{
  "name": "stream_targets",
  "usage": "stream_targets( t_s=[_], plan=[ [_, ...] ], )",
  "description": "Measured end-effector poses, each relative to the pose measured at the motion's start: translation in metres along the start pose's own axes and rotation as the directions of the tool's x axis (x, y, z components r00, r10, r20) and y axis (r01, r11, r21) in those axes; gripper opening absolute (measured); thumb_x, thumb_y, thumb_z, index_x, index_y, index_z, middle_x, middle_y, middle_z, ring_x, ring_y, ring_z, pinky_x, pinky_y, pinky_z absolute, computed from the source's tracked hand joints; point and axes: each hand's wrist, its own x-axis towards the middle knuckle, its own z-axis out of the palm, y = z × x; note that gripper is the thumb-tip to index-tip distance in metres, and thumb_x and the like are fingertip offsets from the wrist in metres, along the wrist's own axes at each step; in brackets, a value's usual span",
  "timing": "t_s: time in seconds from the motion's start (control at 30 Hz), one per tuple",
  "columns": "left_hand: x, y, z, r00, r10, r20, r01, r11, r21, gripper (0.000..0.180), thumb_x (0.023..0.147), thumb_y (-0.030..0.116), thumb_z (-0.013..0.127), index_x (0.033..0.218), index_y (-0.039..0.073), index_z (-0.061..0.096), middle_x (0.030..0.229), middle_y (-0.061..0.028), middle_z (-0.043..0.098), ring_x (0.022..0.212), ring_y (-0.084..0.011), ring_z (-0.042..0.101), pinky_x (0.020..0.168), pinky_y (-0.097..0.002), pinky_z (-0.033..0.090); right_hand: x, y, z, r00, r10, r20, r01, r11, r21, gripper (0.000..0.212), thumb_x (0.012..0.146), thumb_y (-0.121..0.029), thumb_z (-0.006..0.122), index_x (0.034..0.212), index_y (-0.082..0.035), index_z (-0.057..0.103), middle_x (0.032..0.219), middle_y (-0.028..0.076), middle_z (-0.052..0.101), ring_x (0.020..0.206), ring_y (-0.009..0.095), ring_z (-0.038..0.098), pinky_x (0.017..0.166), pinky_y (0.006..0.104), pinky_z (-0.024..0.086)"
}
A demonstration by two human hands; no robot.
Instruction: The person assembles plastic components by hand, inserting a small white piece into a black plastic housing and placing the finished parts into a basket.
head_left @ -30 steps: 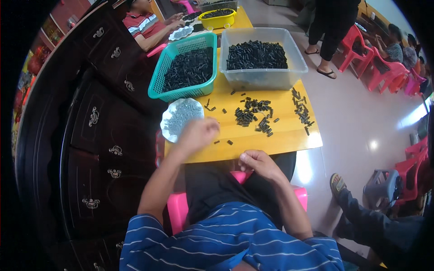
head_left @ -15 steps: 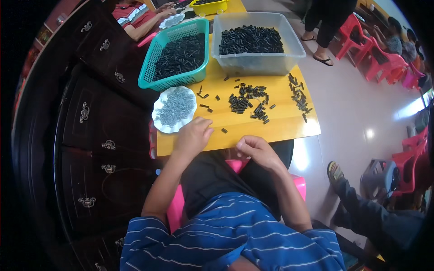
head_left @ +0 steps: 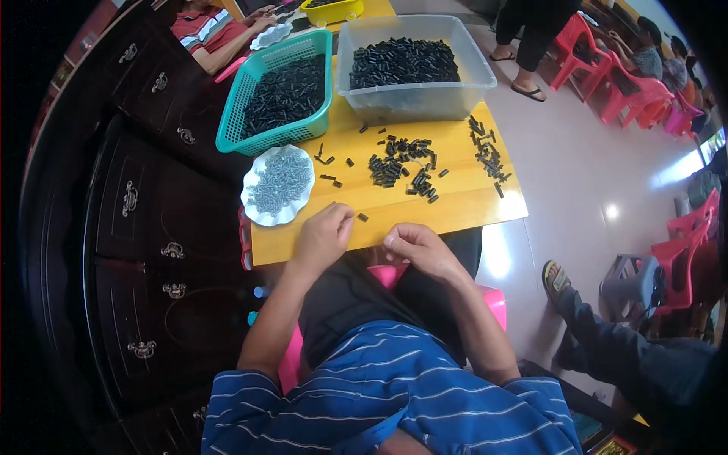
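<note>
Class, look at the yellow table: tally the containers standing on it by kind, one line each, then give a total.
Green mesh basket of black parts: 1
Clear plastic tub of black parts: 1
White scalloped plate of grey screws: 1
Yellow bowl at the far end: 1
Total: 4

A single head-worn fisheye view looks steeply down from above the seated person, close over the lap and the near edge of the yellow table [head_left: 455, 208] (straight lines bow toward the rim).
</note>
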Motion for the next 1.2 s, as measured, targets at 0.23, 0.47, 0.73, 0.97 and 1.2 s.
stream_targets(
  t_s=[0.23,0.47,0.73,0.97,1.2],
  plan=[
    [0.009,0.010,0.008,0.981,0.189,-0.046,-0.186,0.980,0.067,0.020,0.084,0.009,0.073,0.104,0.005,0.070,0.089,-0.0119,0.068,0.078,-0.0314,0.068,0.068,-0.0400,0.054,0.001,0.002,-0.003,1.000,-0.010,-0.018,0.009,0.999,-0.048,0.025,0.104,-0.026,0.061,0.093,-0.005,0.064,0.082,-0.001,0.063,0.074,0.008,0.056,0.068,0.0241,0.048],
    [0.013,0.016,0.016,0.978,0.209,0.001,-0.209,0.977,0.046,0.012,0.086,0.009,0.071,0.098,0.005,0.069,0.089,-0.0120,0.067,0.082,-0.0341,0.067,0.071,-0.0418,0.054,0.005,0.008,-0.005,0.989,-0.086,-0.124,0.077,0.994,-0.076,0.022,0.104,-0.025,0.062,0.101,-0.003,0.063,0.084,0.000,0.064,0.075,0.007,0.059,0.068,0.0236,0.050],
    [0.017,0.061,0.014,0.980,0.198,0.006,-0.196,0.974,-0.113,0.007,0.091,0.010,0.066,0.097,0.007,0.066,0.093,-0.0122,0.064,0.083,-0.0360,0.066,0.071,-0.0448,0.054,0.008,0.008,-0.004,0.924,-0.218,-0.314,0.174,0.971,-0.162,0.022,0.103,-0.020,0.064,0.111,0.000,0.060,0.092,0.004,0.068,0.081,0.008,0.063,0.072,0.0249,0.052],
    [0.026,0.072,0.022,0.998,0.061,-0.034,-0.070,0.896,-0.438,0.007,0.088,0.007,0.070,0.093,0.003,0.067,0.088,-0.0137,0.067,0.078,-0.0353,0.067,0.070,-0.0400,0.055,0.008,0.006,-0.013,0.903,-0.255,-0.345,0.291,0.955,0.056,0.015,0.103,-0.018,0.063,0.105,-0.003,0.061,0.089,0.004,0.068,0.078,0.008,0.062,0.071,0.0231,0.050],
    [0.045,0.048,0.045,0.990,0.137,-0.037,-0.141,0.980,-0.137,0.016,0.087,0.007,0.073,0.102,0.003,0.070,0.083,-0.0127,0.067,0.074,-0.0270,0.070,0.066,-0.0351,0.054,0.004,-0.010,-0.016,0.766,-0.150,-0.625,0.415,0.858,0.302,0.017,0.101,-0.021,0.065,0.108,-0.007,0.061,0.089,0.001,0.065,0.072,0.009,0.059,0.070,0.0228,0.049]
  ],
)
